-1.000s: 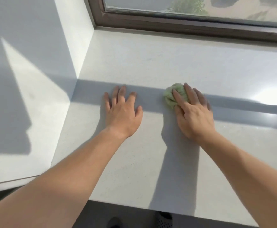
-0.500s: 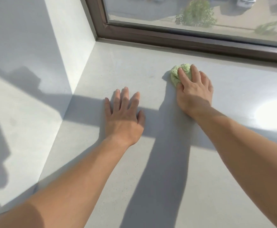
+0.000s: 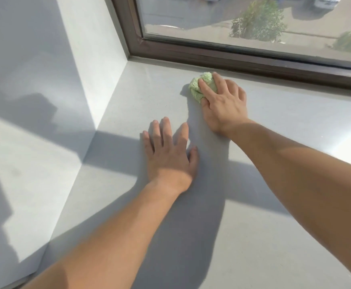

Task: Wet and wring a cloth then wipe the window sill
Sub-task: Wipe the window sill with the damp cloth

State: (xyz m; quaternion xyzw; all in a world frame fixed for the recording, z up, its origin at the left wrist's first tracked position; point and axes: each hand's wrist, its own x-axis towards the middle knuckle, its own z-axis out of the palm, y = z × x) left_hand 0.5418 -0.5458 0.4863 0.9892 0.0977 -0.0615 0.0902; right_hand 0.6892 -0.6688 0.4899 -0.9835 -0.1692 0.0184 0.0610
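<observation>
Window sill point(image 3: 295, 126): pale grey, fills centre and lower frame, part sunlit, part in shadow.
Green cloth point(image 3: 195, 90): bunched wad, upper centre of frame, on sill, just beside dark brown window frame point(image 3: 233, 57).
Right hand point(image 3: 224, 105): palm down on cloth, fingers curved over wad, thumb against its near side, gripping.
Left hand point(image 3: 170, 155): centre frame, flat on sill, fingers straight and spread, holding nothing.
White wall point(image 3: 24, 80): left of frame.

Two hands point(image 3: 170, 157) point(image 3: 225, 107), one green cloth point(image 3: 196, 90), one window sill point(image 3: 295, 115), one brown window frame point(image 3: 233, 56)
</observation>
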